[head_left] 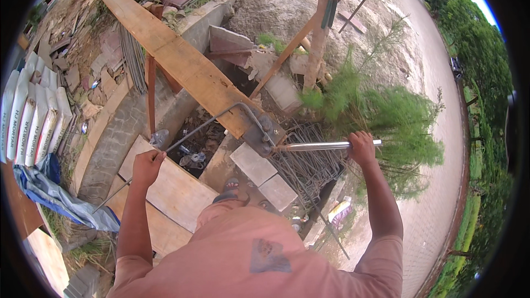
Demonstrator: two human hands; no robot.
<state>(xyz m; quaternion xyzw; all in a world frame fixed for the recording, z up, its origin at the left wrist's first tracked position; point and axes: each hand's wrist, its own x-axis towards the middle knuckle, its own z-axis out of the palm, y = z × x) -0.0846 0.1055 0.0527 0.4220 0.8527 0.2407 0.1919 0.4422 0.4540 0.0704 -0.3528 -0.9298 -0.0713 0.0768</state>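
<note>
My left hand [146, 166] is closed round a thin steel rebar [207, 123], which slants up to the right and bends sharply at the end of a long wooden plank [176, 58]. At that end sits a dark metal bending plate [256, 136] with upright pins, and the rebar's bent end lies among them. My right hand [362, 148] grips the outer end of a shiny metal pipe [317, 146], whose inner end meets the plate. Below the pipe lies a pile of bent rebar stirrups [309, 160].
Grey concrete blocks [256, 164] lie near my foot, beside wooden boards [165, 179]. White sacks [36, 116] and a blue-grey tarp [72, 196] are at the left. A leafy green branch [381, 121] spreads at right; a wooden post [318, 41] stands beyond the plank.
</note>
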